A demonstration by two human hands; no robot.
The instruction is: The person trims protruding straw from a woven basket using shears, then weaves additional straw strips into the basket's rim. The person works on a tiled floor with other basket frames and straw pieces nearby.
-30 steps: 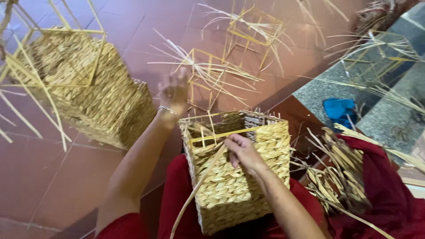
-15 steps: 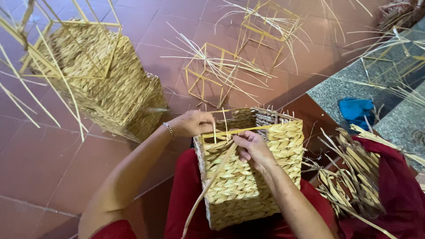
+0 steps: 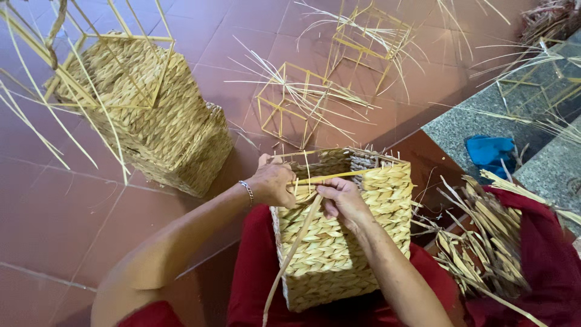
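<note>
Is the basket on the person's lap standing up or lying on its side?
Lying tipped. The woven basket rests on the lap with its open top facing away, and the left hand grips its rim.

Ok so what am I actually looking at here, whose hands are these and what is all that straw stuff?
This is one picture from a camera worn on a person's head, looking down at their own two bare hands. On their lap sits a square woven basket. The left hand grips its rim at the near corner. The right hand pinches a long flat straw strip against the basket's side. On the red tiled floor stand a bigger woven basket and bare yellow frames. A bundle of dried strips lies at the right, near a blue cloth.
</note>
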